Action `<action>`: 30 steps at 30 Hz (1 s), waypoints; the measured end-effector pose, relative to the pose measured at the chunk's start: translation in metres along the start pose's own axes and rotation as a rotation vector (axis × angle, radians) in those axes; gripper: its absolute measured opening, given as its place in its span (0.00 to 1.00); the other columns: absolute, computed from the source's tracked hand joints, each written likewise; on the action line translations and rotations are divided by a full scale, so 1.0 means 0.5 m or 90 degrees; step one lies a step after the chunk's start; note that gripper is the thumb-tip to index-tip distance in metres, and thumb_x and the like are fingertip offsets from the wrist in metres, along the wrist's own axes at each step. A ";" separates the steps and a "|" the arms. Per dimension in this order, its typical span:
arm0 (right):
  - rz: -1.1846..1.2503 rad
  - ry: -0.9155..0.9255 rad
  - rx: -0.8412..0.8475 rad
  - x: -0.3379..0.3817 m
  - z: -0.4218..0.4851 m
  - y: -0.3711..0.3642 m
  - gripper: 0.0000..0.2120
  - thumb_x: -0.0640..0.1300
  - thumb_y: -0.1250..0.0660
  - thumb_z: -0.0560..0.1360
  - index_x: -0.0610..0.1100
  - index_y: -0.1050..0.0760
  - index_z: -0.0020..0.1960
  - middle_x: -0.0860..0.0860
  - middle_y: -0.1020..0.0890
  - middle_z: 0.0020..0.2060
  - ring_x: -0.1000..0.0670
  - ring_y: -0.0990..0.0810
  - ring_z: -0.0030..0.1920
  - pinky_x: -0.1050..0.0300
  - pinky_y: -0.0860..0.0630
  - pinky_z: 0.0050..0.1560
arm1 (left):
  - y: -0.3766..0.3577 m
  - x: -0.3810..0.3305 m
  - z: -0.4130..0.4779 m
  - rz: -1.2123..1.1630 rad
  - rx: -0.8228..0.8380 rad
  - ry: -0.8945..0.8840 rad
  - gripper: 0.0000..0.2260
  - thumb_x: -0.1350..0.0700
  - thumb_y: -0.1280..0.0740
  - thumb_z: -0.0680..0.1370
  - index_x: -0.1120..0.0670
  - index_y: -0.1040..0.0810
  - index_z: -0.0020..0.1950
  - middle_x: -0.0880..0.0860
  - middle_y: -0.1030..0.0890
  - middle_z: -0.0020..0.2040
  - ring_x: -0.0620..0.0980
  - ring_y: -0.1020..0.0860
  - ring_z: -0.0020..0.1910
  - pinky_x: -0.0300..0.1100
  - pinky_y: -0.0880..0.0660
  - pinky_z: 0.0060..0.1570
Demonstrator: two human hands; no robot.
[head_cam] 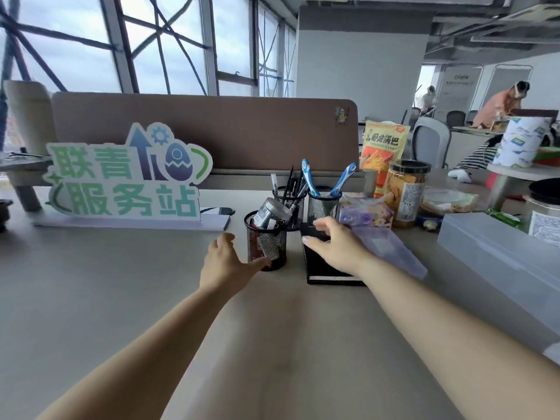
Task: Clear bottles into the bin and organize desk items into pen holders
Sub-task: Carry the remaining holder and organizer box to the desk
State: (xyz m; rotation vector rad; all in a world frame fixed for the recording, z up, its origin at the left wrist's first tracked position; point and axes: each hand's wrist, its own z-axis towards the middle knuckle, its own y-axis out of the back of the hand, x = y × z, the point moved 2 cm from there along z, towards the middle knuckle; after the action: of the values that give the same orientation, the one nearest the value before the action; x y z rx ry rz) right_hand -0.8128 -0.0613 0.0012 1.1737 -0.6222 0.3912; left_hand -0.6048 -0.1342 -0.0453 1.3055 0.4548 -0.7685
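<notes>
Three black mesh pen holders stand mid-desk. The nearest holder (pixel 267 248) has a small clear tub of clips (pixel 270 214) tilted in its mouth. The holder behind it (pixel 290 204) is full of pens. A third holder (pixel 323 204) carries two blue and white toothbrushes (pixel 342 179). My left hand (pixel 225 262) reaches to the near holder, its thumb touching the base and the fingers spread beside the mesh. My right hand (pixel 335 245) lies over a black notebook (pixel 325 268) on the desk, fingers bent over its far end.
A green and white sign board (pixel 127 177) stands to the left. On the right are a purple tissue pack (pixel 365 215), a snack jar (pixel 406 194), an orange snack bag (pixel 383 147), a clear flat case (pixel 388 248) and a grey box (pixel 500 259). A brown partition (pixel 212 131) runs behind.
</notes>
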 end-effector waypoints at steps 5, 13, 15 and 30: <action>0.105 0.025 0.022 0.049 0.067 -0.048 0.37 0.60 0.31 0.71 0.44 0.38 0.72 0.49 0.29 0.68 0.50 0.31 0.68 0.60 0.36 0.64 | -0.040 0.013 0.036 -0.085 0.048 0.016 0.44 0.41 0.24 0.65 0.51 0.41 0.74 0.52 0.33 0.71 0.51 0.29 0.67 0.51 0.29 0.64; 0.245 0.063 -0.092 0.052 0.122 -0.101 0.24 0.52 0.26 0.70 0.49 0.29 0.63 0.55 0.22 0.55 0.56 0.25 0.57 0.68 0.32 0.51 | -0.068 -0.003 0.067 -0.095 0.038 -0.019 0.33 0.39 0.24 0.61 0.45 0.34 0.60 0.44 0.23 0.58 0.47 0.24 0.57 0.46 0.26 0.54; 0.328 0.064 -0.156 0.053 0.131 -0.100 0.20 0.53 0.25 0.69 0.52 0.28 0.57 0.56 0.21 0.51 0.55 0.23 0.53 0.65 0.29 0.51 | -0.061 0.002 0.075 -0.092 0.028 -0.010 0.34 0.39 0.23 0.61 0.45 0.36 0.60 0.43 0.23 0.58 0.48 0.23 0.57 0.47 0.26 0.54; -0.069 -0.018 -0.067 0.002 0.198 -0.182 0.24 0.49 0.25 0.67 0.45 0.31 0.58 0.46 0.26 0.58 0.45 0.25 0.55 0.54 0.27 0.54 | -0.064 0.067 0.231 -0.053 -0.062 0.072 0.27 0.45 0.29 0.72 0.53 0.32 0.66 0.54 0.27 0.64 0.54 0.27 0.63 0.46 0.30 0.58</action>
State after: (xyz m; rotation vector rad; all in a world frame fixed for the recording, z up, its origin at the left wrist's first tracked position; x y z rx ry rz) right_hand -0.7830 -0.1860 -0.0401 1.1080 -0.5943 0.2471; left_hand -0.6191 -0.2562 -0.0641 1.2491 0.6328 -0.7351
